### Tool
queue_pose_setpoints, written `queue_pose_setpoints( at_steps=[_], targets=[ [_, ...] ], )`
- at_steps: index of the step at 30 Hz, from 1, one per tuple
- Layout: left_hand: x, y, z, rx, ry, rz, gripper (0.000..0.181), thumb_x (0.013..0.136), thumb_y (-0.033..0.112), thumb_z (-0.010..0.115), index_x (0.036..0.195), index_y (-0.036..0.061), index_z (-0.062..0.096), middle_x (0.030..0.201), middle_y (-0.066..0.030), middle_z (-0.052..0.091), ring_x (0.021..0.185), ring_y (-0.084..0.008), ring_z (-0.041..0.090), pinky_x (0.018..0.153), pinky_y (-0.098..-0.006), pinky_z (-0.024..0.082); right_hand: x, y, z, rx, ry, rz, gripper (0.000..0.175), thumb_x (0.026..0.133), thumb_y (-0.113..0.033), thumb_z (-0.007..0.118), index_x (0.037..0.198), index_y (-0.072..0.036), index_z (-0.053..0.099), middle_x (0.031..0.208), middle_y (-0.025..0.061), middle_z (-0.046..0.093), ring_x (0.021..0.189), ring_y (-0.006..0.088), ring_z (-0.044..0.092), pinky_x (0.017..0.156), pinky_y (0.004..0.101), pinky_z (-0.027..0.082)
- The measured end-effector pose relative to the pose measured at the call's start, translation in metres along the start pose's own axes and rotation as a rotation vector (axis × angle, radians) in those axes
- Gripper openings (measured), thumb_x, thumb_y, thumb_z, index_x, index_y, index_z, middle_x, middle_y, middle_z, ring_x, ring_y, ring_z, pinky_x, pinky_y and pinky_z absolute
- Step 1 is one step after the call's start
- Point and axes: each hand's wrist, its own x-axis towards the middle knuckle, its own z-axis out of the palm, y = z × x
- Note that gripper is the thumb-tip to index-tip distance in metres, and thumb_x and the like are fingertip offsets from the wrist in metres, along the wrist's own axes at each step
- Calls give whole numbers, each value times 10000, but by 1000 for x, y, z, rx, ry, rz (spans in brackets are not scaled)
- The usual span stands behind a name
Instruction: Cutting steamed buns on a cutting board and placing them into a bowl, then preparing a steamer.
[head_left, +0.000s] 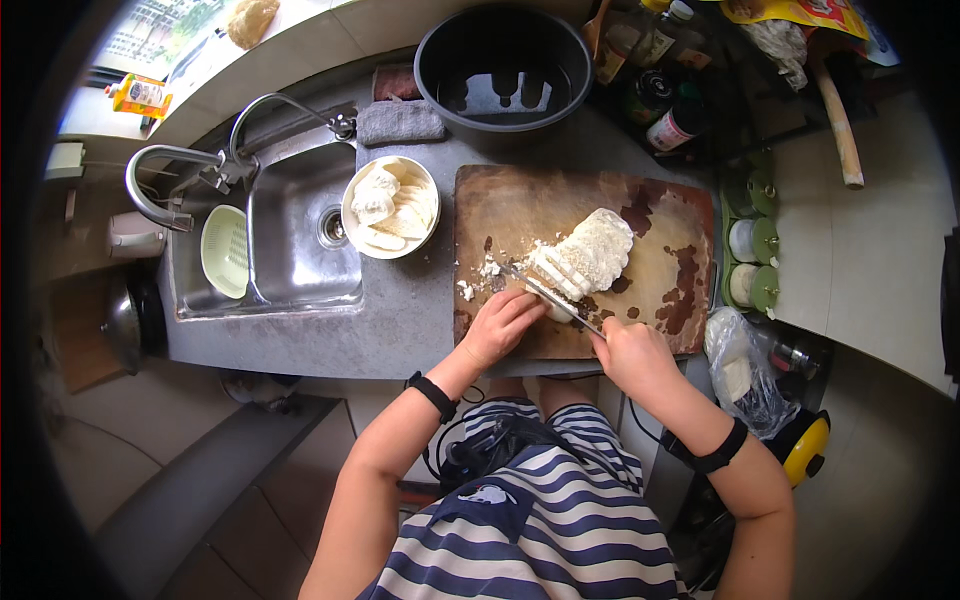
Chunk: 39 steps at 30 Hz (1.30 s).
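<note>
My right hand (636, 355) grips the handle of a kitchen knife (556, 301). Its blade runs up and to the left across white food slices (592, 251), which look like tofu or a similar soft food. The near end of the pile is cut into narrow strips; the far part is still in wide, overlapping slices. My left hand (506, 324) rests with bent fingertips against the food, just beside the blade. Under it all lies a wooden cutting board (517, 199) with dark wet stains. White crumbs (466, 289) are scattered on its left side.
A white bowl (349, 225) of similar slices stands left of the board, by a steel sink (300, 255) holding a green strainer (225, 251). Behind are a black basin (504, 124) and a grey cloth (401, 122). Green-lidded jars (763, 244) and a plastic bag (739, 367) sit on the right.
</note>
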Motion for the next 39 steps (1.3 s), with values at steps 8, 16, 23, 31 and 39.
queue_pose_setpoints(
  at_steps=[8,16,23,31,39],
  targets=[
    [1,-2,-1,-27,11,12,341,636,-5,630,970,61,634,1012,-75,579,949,-255,550,805,-353,486,-7,3,2,-3,-70,26,234,842,-201,558,736,7,537,579,209,585,575,381,610,549,446,502],
    [2,-2,-1,-42,-1,-1,327,643,7,594,967,35,628,994,-84,579,941,-259,552,801,-351,490,-7,6,2,5,-111,64,238,829,-204,576,731,11,549,573,220,569,572,399,590,558,462,486],
    [2,-3,-2,-57,-9,-39,338,655,26,572,990,4,613,993,-103,576,933,-272,549,789,-353,494,5,1,0,-37,-172,72,223,820,-190,575,749,19,541,600,223,584,591,394,601,585,463,497],
    [1,-4,0,-73,6,-68,344,653,27,576,995,6,602,993,-104,574,925,-270,550,787,-344,490,19,-7,-8,-21,-212,73,206,815,-164,557,733,25,560,620,231,595,612,387,614,595,454,506],
    [0,-3,-1,-70,-24,-111,325,657,28,577,981,11,603,981,-102,573,925,-268,550,794,-339,484,30,-15,-4,-24,-198,58,169,798,-110,526,715,30,571,628,229,605,629,371,631,597,434,520]
  ],
)
